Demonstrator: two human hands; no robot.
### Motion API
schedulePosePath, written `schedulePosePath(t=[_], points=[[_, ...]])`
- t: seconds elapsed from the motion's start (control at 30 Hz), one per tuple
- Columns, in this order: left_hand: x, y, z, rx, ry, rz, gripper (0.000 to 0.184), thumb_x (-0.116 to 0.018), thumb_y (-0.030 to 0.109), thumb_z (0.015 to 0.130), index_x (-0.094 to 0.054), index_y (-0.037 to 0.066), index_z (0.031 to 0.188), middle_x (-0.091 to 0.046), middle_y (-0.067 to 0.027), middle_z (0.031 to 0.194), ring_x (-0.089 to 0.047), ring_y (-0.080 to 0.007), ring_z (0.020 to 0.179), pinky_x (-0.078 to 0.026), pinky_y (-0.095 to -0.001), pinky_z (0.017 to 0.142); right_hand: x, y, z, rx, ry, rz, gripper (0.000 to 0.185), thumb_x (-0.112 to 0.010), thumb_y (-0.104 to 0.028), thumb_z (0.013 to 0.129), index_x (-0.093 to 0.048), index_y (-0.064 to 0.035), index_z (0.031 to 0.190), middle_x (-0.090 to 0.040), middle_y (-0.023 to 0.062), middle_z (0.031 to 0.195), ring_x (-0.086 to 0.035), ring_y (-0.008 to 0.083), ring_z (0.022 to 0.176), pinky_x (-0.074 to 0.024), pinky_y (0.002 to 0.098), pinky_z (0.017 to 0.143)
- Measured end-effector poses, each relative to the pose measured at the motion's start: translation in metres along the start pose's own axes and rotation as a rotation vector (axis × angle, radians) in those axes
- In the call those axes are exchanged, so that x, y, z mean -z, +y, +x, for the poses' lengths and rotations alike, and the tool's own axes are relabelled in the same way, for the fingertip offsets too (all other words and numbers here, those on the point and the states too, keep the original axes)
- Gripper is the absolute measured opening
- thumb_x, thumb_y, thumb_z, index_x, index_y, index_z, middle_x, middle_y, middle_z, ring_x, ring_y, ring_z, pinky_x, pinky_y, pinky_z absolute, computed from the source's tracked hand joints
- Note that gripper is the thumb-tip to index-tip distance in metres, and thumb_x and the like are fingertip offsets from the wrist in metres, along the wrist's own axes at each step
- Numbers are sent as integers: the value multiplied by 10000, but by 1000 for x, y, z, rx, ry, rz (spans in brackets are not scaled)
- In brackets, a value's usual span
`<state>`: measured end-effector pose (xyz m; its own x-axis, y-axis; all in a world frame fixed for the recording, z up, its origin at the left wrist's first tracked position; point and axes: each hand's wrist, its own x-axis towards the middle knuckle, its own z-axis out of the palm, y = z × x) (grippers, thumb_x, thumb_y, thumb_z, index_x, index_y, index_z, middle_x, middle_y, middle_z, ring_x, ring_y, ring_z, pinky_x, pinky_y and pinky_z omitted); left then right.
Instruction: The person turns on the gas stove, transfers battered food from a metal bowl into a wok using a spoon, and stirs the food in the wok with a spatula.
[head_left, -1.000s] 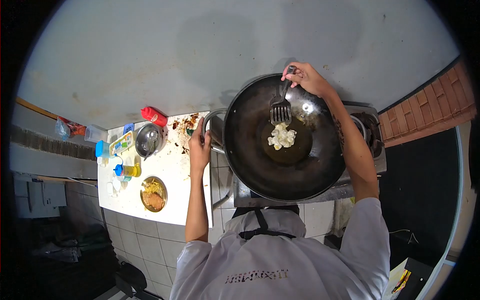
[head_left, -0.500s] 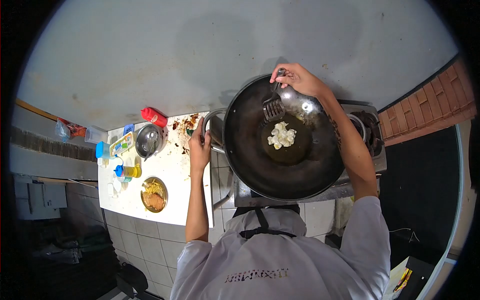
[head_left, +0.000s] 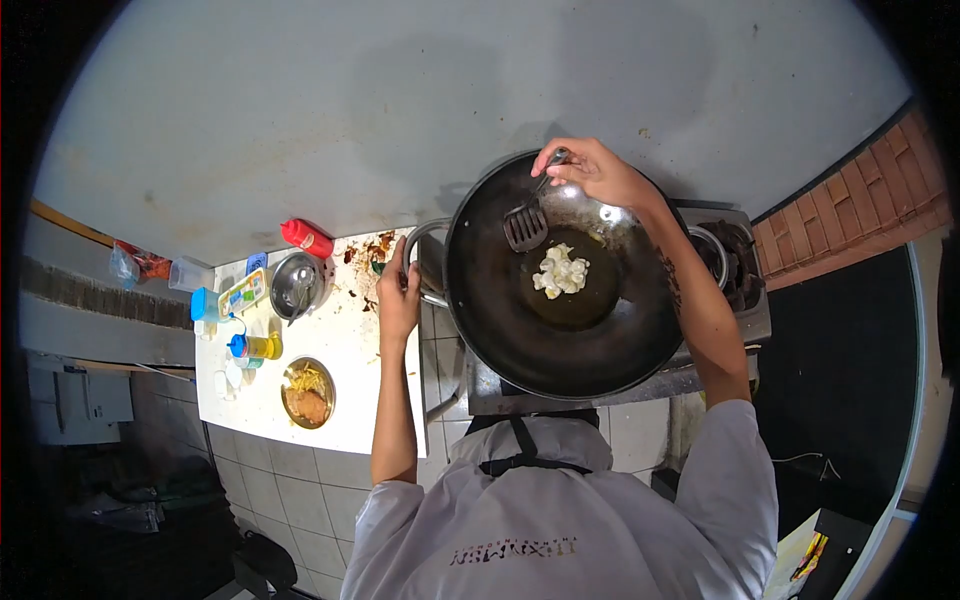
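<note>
My left hand (head_left: 399, 303) is closed around the loop handle (head_left: 426, 228) on the left side of a large dark wok (head_left: 500, 325). In my right hand (head_left: 597, 174), above the wok's far side, is the handle of a metal slotted spatula (head_left: 526, 229). Its head is tilted over the wok's inner wall, up and left of a small clump of pale, whitish food pieces (head_left: 561, 272). That clump sits in a shallow pool of oil (head_left: 585, 315) at the wok's bottom.
On the white table (head_left: 350, 350) at left stand a metal plate (head_left: 332, 395) of fries and a browned piece, a metal bowl (head_left: 297, 286), a red squeeze bottle (head_left: 306, 238) and a blue-capped oil bottle (head_left: 262, 346). A burner (head_left: 742, 268) lies right of the wok.
My right hand has shifted slightly left and down, carrying the spatula head left, away from the pale food. My left hand stays on the handle.
</note>
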<state>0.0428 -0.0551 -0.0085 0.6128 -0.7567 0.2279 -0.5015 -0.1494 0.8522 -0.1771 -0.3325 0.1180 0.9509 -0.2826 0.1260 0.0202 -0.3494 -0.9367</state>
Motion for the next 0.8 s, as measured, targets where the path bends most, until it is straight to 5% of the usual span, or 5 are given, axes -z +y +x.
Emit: schedulePosePath(t=[0.2,0.27,0.47,0.63,0.8], points=[[1,-2,1,-83,22,45,455,-541,116,950,-465,9,1385,-624,-241,1171,-636,-291,952,-483,-347,832,-1,-40,-56,-78,442,-248,82,-572,-70,951,-607,-4,986,-644,48,897,-569,59,753,-517,236,674],[1,-3,1,-63,4,73,455,-537,118,951,-462,5,1385,-616,-248,1194,-639,-312,994,-482,-354,853,-4,-46,-86,1,752,-677,150,-621,-128,917,-607,21,916,-635,130,713,-610,190,602,-462,319,562],[3,3,0,48,-45,-34,461,-539,102,954,-453,-11,1392,-631,-205,1178,-592,-192,823,-483,-307,776,-26,-34,-160,-268,1014,-634,161,-624,-114,904,-601,44,893,-629,180,699,-628,228,505,-445,316,490],[-2,-8,1,22,-6,-97,482,-546,116,942,-454,-4,1400,-593,-61,841,-370,-89,604,-358,-248,543,-54,-14,-191,-314,1170,-466,173,-620,-126,926,-594,46,928,-657,118,706,-667,193,534,-488,313,491],[-1,-6,1,-18,2,-28,489,-551,121,944,-450,15,1410,-514,-16,711,-347,-77,575,-323,-252,510,-75,-2,-194,-249,1211,-509,93,-620,-72,924,-586,15,927,-635,91,620,-690,170,574,-486,276,487]])
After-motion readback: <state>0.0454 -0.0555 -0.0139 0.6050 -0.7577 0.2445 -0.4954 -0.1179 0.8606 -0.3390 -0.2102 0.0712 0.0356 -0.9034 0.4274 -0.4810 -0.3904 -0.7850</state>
